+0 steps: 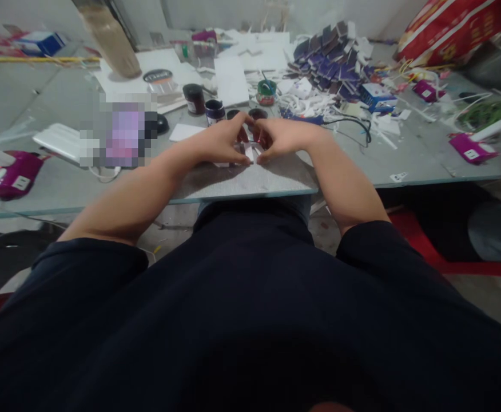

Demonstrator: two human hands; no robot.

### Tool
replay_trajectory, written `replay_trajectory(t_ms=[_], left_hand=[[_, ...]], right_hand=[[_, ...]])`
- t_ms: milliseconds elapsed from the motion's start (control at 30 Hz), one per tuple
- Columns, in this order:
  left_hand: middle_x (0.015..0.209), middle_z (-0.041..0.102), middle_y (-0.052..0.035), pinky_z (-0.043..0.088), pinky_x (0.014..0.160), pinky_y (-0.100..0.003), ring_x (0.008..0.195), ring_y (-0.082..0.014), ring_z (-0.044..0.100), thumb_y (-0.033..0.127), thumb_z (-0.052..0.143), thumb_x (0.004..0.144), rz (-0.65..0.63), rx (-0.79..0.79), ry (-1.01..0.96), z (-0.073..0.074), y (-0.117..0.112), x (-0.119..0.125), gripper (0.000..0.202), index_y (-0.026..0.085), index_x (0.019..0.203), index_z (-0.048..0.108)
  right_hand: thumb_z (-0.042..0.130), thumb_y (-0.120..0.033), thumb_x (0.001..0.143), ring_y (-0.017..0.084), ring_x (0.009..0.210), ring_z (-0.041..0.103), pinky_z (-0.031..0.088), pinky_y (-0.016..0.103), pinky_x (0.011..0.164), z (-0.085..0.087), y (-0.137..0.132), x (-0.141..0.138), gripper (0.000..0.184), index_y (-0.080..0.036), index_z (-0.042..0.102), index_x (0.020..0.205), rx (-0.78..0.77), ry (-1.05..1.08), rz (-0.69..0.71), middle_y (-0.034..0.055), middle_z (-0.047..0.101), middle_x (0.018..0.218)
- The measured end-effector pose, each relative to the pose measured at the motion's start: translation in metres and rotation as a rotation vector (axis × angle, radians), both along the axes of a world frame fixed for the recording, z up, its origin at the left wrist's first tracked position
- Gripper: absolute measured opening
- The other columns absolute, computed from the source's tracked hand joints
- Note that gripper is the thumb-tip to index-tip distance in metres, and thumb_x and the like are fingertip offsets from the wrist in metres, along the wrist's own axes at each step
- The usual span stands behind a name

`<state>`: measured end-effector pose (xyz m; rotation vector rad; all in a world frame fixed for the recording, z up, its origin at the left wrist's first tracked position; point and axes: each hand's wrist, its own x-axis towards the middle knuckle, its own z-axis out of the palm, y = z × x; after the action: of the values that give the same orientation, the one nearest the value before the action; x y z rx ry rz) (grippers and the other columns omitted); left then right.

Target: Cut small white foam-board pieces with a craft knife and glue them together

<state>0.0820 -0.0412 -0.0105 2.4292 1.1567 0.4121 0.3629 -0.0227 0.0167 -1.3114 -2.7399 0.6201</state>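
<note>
Near the table's front edge, my left hand (222,140) and my right hand (278,137) meet with thumbs and fingers curved towards each other. Between their fingertips is a small flat white piece (251,151), gripped from both sides; its exact kind is too small to tell. Dark material shows beside it, partly covered by my left fingers. Just behind the hands stand small dark jars, one with a white rim (214,111) and another brownish one (258,114), both partly hidden. A blue-handled tool (306,119) with a black cord lies behind my right wrist.
A blurred-out phone (124,137) and a white power bank (62,142) lie to the left. Dark purple pieces (331,60) are heaped at the back right, beside white scraps (310,103) and a blue box (377,97). A tall bottle (111,43) stands back left. Magenta devices (473,147) sit at the sides.
</note>
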Motion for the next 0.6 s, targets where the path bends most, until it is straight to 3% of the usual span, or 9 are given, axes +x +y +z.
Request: replay_trajectory(t_ms=[133, 200, 367, 600], left_hand=[[0.155, 0.088, -0.0132, 0.064, 0.126, -0.048, 0.148, -0.0417, 0.085, 0.051, 0.109, 0.087, -0.011, 0.01, 0.007, -0.001, 0.003, -0.001, 0.11, 0.027, 0.182, 0.061], [0.154, 0.088, -0.0135, 0.063, 0.126, -0.049, 0.148, -0.0423, 0.085, 0.052, 0.11, 0.086, -0.018, 0.005, 0.002, 0.0, 0.004, -0.002, 0.11, 0.027, 0.182, 0.06], [0.155, 0.087, -0.0158, 0.063, 0.125, -0.051, 0.148, -0.0442, 0.085, 0.055, 0.109, 0.085, -0.014, -0.018, 0.0, 0.001, 0.005, -0.003, 0.114, 0.026, 0.184, 0.059], [0.156, 0.086, -0.0153, 0.06, 0.13, -0.052, 0.154, -0.046, 0.083, 0.057, 0.108, 0.087, -0.009, -0.018, 0.026, -0.001, 0.006, -0.003, 0.114, 0.029, 0.185, 0.057]], right_hand=[[0.098, -0.012, 0.104, 0.029, 0.115, 0.082, 0.066, 0.042, 0.098, 0.008, -0.008, -0.001, 0.056, -0.023, 0.068, 0.15, -0.013, -0.015, 0.025, 0.0095, 0.086, 0.136], [0.093, -0.003, 0.102, 0.03, 0.117, 0.082, 0.066, 0.043, 0.101, 0.012, -0.01, -0.001, 0.052, -0.021, 0.072, 0.147, -0.001, -0.029, 0.03, 0.0118, 0.086, 0.139], [0.097, -0.009, 0.103, 0.037, 0.119, 0.087, 0.069, 0.054, 0.115, 0.012, -0.003, 0.0, 0.019, -0.023, 0.086, 0.109, -0.015, -0.07, 0.009, 0.009, 0.091, 0.114], [0.103, -0.027, 0.103, 0.043, 0.124, 0.089, 0.069, 0.061, 0.121, 0.009, -0.004, -0.003, 0.018, -0.027, 0.085, 0.099, -0.068, 0.001, -0.064, 0.009, 0.09, 0.11]])
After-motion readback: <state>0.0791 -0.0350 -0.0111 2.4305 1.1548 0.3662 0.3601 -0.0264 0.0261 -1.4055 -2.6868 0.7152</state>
